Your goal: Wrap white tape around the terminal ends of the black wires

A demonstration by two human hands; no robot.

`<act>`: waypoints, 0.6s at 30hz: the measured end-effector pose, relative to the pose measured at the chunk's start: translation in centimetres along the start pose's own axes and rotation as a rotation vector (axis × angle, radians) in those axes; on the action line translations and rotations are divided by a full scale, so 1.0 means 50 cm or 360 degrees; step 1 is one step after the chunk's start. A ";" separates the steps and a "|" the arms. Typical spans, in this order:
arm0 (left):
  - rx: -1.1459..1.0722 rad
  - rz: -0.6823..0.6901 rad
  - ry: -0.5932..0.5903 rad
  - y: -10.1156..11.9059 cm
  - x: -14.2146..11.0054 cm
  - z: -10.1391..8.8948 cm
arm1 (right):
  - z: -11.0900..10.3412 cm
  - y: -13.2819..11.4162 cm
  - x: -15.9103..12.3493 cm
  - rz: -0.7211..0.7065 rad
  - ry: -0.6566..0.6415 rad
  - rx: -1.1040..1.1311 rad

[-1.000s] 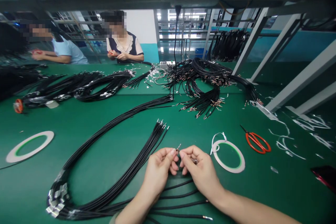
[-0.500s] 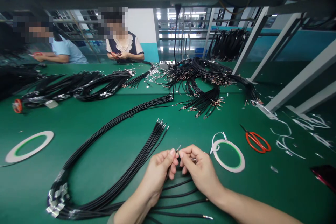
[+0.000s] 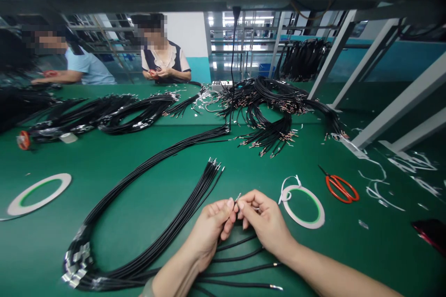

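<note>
My left hand (image 3: 211, 222) is closed in a pinch on a thin black cable, just below its end. The silvery tip (image 3: 239, 196) of that cable sticks up between both hands. My right hand (image 3: 263, 222) is closed too, thumb and forefinger pressed against the same cable end; its other fingers curl in. Whether a small piece of tape is in the pinch, I cannot tell. Below the hands, several loose cable ends (image 3: 240, 269) fan out to the right. They come from a looped bundle of black cables (image 3: 114, 199), bound with clear and silvery tape at the lower left.
Right of my hands lie a white tape roll (image 3: 322, 218) and red-handled scissors (image 3: 343, 189). Another tape roll (image 3: 68, 183) is at the left. Cable coils (image 3: 278, 97) cover the table's far side. Metal posts (image 3: 400, 97) rise at the right. Two people sit across the table.
My hands keep nearly the same place, with only slight shifts of the fingers at the cable end. Across the table, the person at the left has moved an arm outward.
</note>
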State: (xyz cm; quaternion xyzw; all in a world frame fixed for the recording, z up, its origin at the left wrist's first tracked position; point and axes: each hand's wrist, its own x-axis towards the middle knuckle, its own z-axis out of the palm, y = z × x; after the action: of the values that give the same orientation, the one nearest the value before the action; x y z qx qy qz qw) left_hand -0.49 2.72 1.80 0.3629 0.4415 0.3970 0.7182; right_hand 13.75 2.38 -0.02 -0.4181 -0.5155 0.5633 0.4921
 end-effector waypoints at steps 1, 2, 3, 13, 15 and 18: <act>0.0006 0.0004 -0.0008 -0.001 0.000 0.000 | -0.001 0.001 0.003 0.0013 0.0002 0.0034; 0.0019 0.0013 -0.0013 -0.001 0.000 0.000 | -0.002 0.001 0.006 0.0032 0.0009 0.0077; 0.0043 0.0030 -0.0012 -0.001 -0.001 0.000 | -0.003 0.002 0.010 0.0056 0.0024 0.0126; 0.0616 0.0227 0.0041 0.004 0.008 -0.016 | -0.010 0.020 0.017 0.0101 0.0269 0.0276; 0.0737 0.0301 0.0162 -0.005 0.010 -0.022 | -0.011 0.023 0.016 0.0084 0.0287 0.0272; 0.1016 0.0573 0.0333 -0.015 0.008 -0.026 | -0.012 0.024 0.015 0.0050 0.0264 0.0261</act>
State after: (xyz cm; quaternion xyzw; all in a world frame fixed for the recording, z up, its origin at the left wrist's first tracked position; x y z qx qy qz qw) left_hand -1.39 2.98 0.55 0.5975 0.5430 0.3943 0.4388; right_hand 14.04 3.21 -1.25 -0.4296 -0.4186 0.5746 0.5569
